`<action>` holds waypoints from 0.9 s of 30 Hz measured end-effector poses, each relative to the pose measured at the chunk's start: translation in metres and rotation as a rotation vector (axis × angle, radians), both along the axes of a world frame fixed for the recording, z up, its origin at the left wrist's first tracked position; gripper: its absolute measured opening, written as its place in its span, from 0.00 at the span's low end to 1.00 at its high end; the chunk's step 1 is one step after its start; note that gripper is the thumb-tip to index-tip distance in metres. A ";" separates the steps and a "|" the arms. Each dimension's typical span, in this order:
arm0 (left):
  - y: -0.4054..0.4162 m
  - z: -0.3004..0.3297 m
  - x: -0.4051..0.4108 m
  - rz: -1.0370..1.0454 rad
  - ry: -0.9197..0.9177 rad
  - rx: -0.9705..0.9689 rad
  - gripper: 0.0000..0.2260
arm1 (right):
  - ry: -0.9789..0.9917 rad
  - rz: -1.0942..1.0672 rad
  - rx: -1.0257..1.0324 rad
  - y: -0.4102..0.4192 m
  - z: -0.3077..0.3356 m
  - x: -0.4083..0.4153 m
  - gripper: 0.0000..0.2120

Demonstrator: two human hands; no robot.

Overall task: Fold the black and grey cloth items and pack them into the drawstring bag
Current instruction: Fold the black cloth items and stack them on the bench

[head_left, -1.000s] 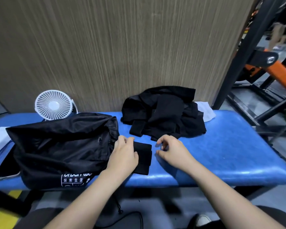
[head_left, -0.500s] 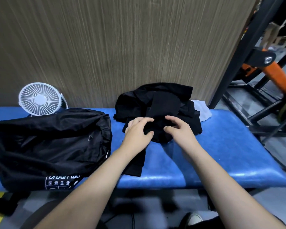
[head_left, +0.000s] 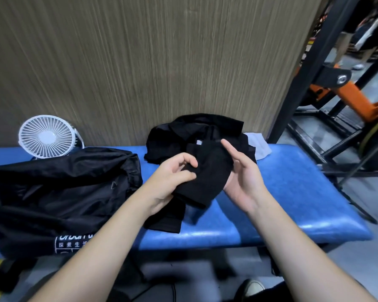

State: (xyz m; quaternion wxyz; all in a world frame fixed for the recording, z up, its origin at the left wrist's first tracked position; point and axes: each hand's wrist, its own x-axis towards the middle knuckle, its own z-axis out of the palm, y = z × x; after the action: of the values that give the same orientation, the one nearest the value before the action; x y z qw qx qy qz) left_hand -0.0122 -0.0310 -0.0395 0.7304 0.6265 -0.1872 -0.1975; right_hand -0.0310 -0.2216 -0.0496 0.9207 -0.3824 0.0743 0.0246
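A small black cloth item (head_left: pixel 207 177) is lifted just above the blue bench (head_left: pixel 292 192). My left hand (head_left: pixel 172 177) pinches its left edge between thumb and fingers. My right hand (head_left: pixel 242 177) supports it from the right, palm turned inward and index finger extended. Behind them, against the wall, lies a heap of black cloth (head_left: pixel 196 131). A folded black piece (head_left: pixel 166 216) rests flat on the bench under my left wrist. The black drawstring bag (head_left: pixel 59 188) with white lettering sits on the left of the bench, its mouth toward the middle.
A white desk fan (head_left: pixel 46 136) stands behind the bag by the wooden wall panel. A pale grey cloth (head_left: pixel 258 144) peeks out right of the heap. Black and orange gym equipment (head_left: pixel 340 88) stands right of the bench. A shoe (head_left: pixel 251 288) shows below.
Both hands left the folded piece on the bench, reached into the heap, and have now pulled a small black item up and toward me.
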 end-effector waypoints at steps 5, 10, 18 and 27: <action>0.031 -0.003 -0.006 -0.253 0.061 0.157 0.12 | 0.037 -0.145 -0.016 -0.007 0.002 -0.001 0.20; 0.039 -0.019 0.002 -0.032 -0.008 0.362 0.09 | 0.082 -0.405 -0.249 -0.026 -0.003 -0.015 0.16; 0.002 -0.031 0.006 0.207 -0.029 0.390 0.10 | 0.250 -0.451 -0.772 -0.079 -0.012 -0.053 0.17; -0.045 -0.051 0.011 0.202 -0.448 0.653 0.15 | 0.269 -0.234 -1.234 -0.124 -0.025 -0.087 0.12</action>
State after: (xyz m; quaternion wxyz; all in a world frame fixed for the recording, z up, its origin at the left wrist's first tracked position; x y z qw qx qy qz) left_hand -0.0014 -0.0761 -0.0902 0.4500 0.8682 -0.2067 -0.0323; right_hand -0.1176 -0.3457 -0.0748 0.5106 -0.8248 0.2308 -0.0757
